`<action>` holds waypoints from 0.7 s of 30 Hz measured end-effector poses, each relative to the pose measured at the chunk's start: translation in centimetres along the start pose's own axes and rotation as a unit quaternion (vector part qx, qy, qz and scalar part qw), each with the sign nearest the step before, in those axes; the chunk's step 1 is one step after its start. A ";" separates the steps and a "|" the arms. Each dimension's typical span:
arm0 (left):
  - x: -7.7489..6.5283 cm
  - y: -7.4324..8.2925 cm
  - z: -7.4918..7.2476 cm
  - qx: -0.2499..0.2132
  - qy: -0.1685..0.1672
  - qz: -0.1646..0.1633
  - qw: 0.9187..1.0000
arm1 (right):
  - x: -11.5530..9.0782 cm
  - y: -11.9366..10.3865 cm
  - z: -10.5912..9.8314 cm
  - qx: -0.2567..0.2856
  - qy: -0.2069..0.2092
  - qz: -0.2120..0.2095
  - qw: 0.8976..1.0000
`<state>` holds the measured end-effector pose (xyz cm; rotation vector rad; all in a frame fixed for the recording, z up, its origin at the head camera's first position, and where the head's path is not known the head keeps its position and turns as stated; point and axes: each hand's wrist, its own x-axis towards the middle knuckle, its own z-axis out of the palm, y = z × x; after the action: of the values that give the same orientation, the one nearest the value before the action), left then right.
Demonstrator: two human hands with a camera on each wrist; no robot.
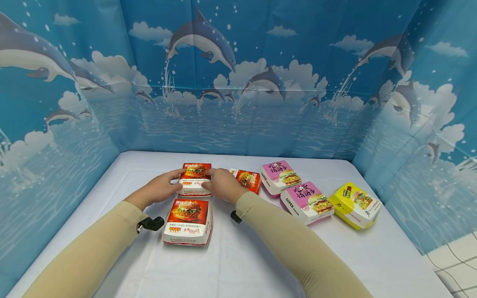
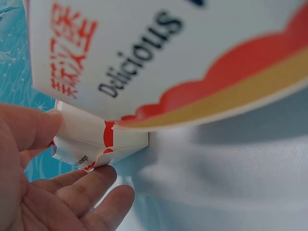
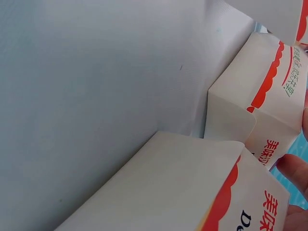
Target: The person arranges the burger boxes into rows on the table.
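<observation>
A red-and-white burger box (image 1: 194, 170) lies at the back left of the table, with a hand at either side. My left hand (image 1: 158, 189) grips its left side, thumb and fingers spread along the edge. From the right, my right hand (image 1: 225, 185) holds the same box, thumb on the near part and a finger at the far corner. Directly in front sits a second red-and-white burger box (image 1: 187, 221), large in the left wrist view. A third red burger box (image 1: 249, 180) is partly hidden behind my right hand.
Two pink burger boxes (image 1: 280, 177) lie right of centre, close together. Farther right is a yellow-and-white burger box (image 1: 355, 205). All stand on a white-covered table (image 1: 238, 265), walled by a blue dolphin-print curtain (image 1: 238, 116).
</observation>
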<state>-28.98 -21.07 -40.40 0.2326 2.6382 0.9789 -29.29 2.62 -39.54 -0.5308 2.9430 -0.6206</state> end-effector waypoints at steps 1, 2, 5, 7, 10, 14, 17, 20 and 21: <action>0.0 0.0 0.0 0.000 0.000 0.000 1.000 | 0.0 0.0 0.0 0.000 0.000 0.000 1.000; 0.0 0.0 0.0 0.001 0.000 0.001 1.000 | 0.0 0.0 0.0 -0.001 0.000 0.000 1.000; 0.0 0.0 0.0 0.002 0.001 -0.001 1.000 | 0.1 0.1 0.1 -0.008 0.002 -0.002 1.000; 0.0 0.0 -0.1 0.003 0.001 -0.003 1.000 | 0.1 0.1 0.1 -0.011 0.003 -0.004 1.000; 0.0 0.0 -0.1 0.004 0.001 -0.005 1.000 | 0.1 0.1 0.1 -0.013 0.005 -0.004 1.000; 0.1 0.0 0.0 0.007 0.000 -0.003 1.000 | 0.1 0.1 0.1 -0.016 0.005 -0.005 1.000; 0.1 0.0 0.0 0.008 0.000 -0.002 1.000 | 0.0 0.1 0.1 -0.016 0.004 -0.006 1.000; 0.1 0.0 0.0 0.008 0.001 -0.002 1.000 | 0.0 0.1 0.1 -0.013 0.004 -0.007 1.000; 0.0 0.1 0.0 0.009 0.002 -0.002 1.000 | 0.0 0.1 0.1 -0.012 0.004 -0.006 1.000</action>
<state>-29.03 -21.05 -40.34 0.2298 2.6506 0.9562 -29.30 2.69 -39.64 -0.5500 2.9595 -0.5916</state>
